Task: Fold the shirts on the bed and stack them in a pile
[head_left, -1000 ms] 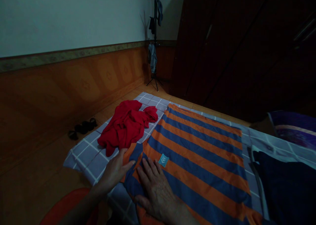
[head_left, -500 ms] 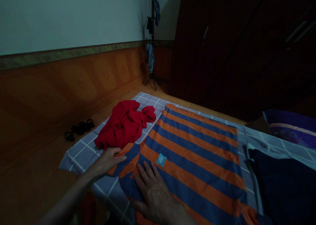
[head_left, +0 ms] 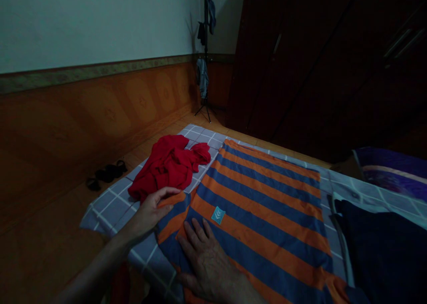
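An orange and blue striped shirt (head_left: 260, 215) lies spread out on a grey checked sheet (head_left: 116, 201), with a small light-blue patch (head_left: 218, 215) near its upper left. My left hand (head_left: 155, 212) grips the end of the shirt's left sleeve, thumb on top and fingers along the edge; part of the sleeve is hidden under it. Flat on the shirt near the shoulder rests my right hand (head_left: 208, 259), fingers stretched out, just below the patch. A crumpled red garment (head_left: 170, 166) sits directly beyond my left hand.
Dark folded clothes (head_left: 383, 246) lie to the right of the shirt. A purple item (head_left: 396, 172) is at the far right edge. Black sandals (head_left: 106, 173) are on the floor at left. Behind stand a coat rack (head_left: 206, 50) and a dark wardrobe (head_left: 300, 72).
My left hand has moved slightly right and away from me, bringing the sleeve end inward so the sleeve bunches closer to the shirt's body. My right hand has stayed nearly in place.
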The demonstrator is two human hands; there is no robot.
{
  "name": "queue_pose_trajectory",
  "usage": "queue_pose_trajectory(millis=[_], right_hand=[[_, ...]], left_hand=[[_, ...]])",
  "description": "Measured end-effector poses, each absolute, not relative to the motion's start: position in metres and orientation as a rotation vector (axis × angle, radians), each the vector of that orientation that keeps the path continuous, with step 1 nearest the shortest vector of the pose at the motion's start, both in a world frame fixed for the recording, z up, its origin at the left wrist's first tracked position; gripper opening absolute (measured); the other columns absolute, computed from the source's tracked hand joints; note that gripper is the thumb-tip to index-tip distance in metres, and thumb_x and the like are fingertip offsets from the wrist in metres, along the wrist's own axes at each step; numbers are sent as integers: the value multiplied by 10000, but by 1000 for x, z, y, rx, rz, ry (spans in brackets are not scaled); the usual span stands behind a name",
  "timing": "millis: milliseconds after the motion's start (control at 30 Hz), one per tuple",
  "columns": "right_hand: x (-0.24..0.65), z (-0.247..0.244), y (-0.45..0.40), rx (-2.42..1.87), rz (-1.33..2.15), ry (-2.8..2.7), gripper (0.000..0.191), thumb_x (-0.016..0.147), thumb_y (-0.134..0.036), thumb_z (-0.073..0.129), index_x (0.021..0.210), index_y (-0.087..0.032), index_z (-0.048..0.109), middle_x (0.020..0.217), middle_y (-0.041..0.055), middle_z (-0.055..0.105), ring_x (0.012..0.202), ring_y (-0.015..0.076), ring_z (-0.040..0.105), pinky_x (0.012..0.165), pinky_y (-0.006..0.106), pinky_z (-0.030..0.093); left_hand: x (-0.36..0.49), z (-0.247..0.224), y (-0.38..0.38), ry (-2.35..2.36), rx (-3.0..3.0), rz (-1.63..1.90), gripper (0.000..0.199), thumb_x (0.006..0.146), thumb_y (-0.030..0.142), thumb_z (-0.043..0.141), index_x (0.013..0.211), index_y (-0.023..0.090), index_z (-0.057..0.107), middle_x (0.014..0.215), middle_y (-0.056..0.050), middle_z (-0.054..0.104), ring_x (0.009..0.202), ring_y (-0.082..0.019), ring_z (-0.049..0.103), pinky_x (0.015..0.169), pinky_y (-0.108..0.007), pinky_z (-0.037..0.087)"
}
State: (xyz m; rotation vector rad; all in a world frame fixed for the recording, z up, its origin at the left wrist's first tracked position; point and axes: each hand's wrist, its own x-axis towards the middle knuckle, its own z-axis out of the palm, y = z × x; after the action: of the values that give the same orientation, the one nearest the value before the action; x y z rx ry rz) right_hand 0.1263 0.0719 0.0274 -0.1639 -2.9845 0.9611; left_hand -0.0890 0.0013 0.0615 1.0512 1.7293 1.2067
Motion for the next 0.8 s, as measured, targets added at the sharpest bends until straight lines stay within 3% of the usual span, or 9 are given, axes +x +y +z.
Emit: queue_pose_trajectory(millis=[133,233,333,433,567,667,800], right_hand=[[125,30,70,-119,913,-2913,664,901,-500,468,1443,-154,303,1508,132,276,1414,283,117,1155,475,95],[125,30,69,-82,892,-2818,520,902,-399,495,1360,-163,428,1376,105,469,1339,235,305,1136,394,198],[126,28,68,-192,980,-2716,289,872,-218,476,1138,-190,585,1115,54,619,1078,180,531,966,296,396],[126,26,73,-491,1043,-2544,243,856,-147,424,1000,-196,613,943,37,640,874,155,580,800,262,446],[119,31,87,-858,959,-2414,295,852,-186,461,1125,-176,572,985,66,637,907,187,586,792,288,445],[108,36,96,-896,854,-2555,373,849,-219,491,1218,-176,519,1030,77,614,942,207,574,793,299,444],[86,37,102,-858,612,-2802,511,811,-227,535,1310,-169,440,1069,106,590,965,239,550,728,308,439]], left_hand=[[-57,65,3,1738,1641,774,453,813,117,444,1227,249,573,1307,-49,549,1222,-220,495,1059,-387,365],[-46,55,-1,1745,1834,590,607,797,95,444,1374,284,425,1440,-44,406,1280,-219,432,1058,-377,373],[-47,45,-6,1892,1801,603,656,794,106,460,1419,262,334,1466,-64,351,1318,-223,378,1072,-371,354],[-51,39,-11,1894,1724,552,618,802,143,489,1394,240,340,1390,-78,446,1252,-213,452,1036,-353,384],[-51,35,-15,1857,1715,458,454,781,156,535,1225,228,481,1229,-63,569,1137,-215,531,970,-347,410],[-48,33,-15,1844,1750,414,296,763,152,539,1049,228,542,1067,-39,612,1010,-206,571,870,-323,433],[-45,35,-15,1897,1791,308,262,734,200,576,992,214,537,1040,-50,599,998,-237,542,848,-343,417]])
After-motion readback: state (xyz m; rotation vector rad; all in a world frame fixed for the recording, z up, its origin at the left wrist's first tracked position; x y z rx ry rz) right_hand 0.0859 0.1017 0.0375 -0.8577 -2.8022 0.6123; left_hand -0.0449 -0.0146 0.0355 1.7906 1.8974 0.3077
